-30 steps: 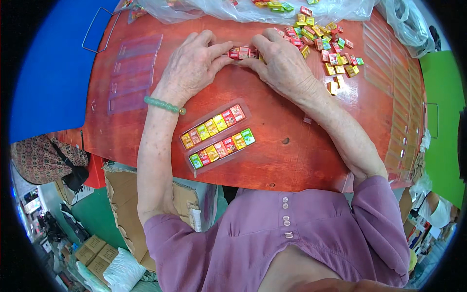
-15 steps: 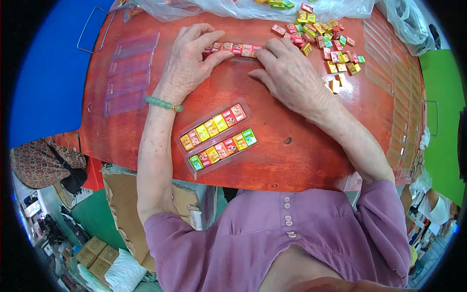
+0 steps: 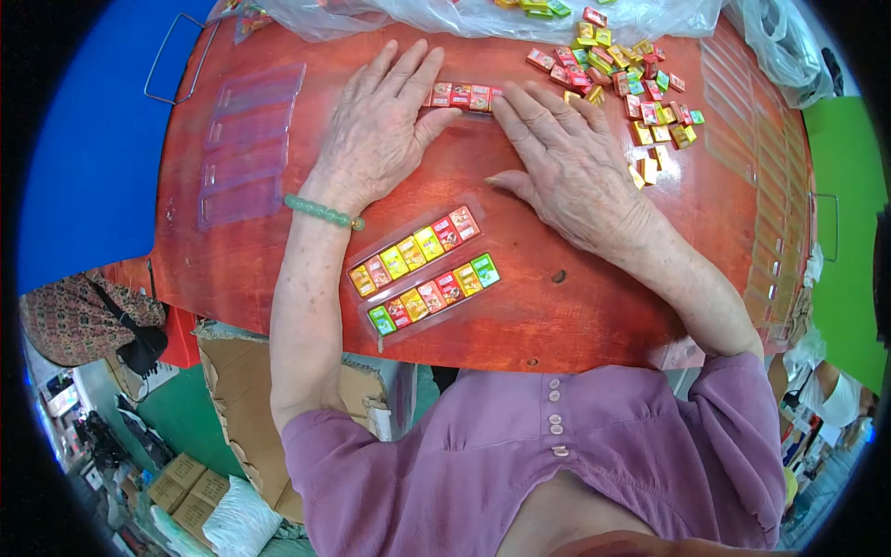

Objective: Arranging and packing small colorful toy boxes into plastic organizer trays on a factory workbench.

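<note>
At the far middle of the red table, a row of small red and pink boxes (image 3: 461, 97) lies between my hands. My left hand (image 3: 379, 135), with a green bead bracelet on its wrist, lies over the row's left end, fingers stretched out. Over the right end spreads my right hand (image 3: 580, 172), its thumb held away from the fingers. Both hands rest flat and hide the row's ends. Nearer to me, a clear plastic tray (image 3: 423, 276) lies tilted, holding two rows of yellow, red, pink and green boxes.
A loose pile of small coloured boxes (image 3: 642, 135) lies at the far right. Clear empty trays (image 3: 243, 153) lie at the left, and more clear trays (image 3: 775, 200) along the right edge. A clear plastic bag (image 3: 445, 20) covers the far edge. Cardboard (image 3: 237, 381) stands below the table's near left.
My left hand's fingers have straightened from a curled hold at the row's left end and now lie flat. My right hand has flattened and shifted slightly toward me. The view has moved slightly.
</note>
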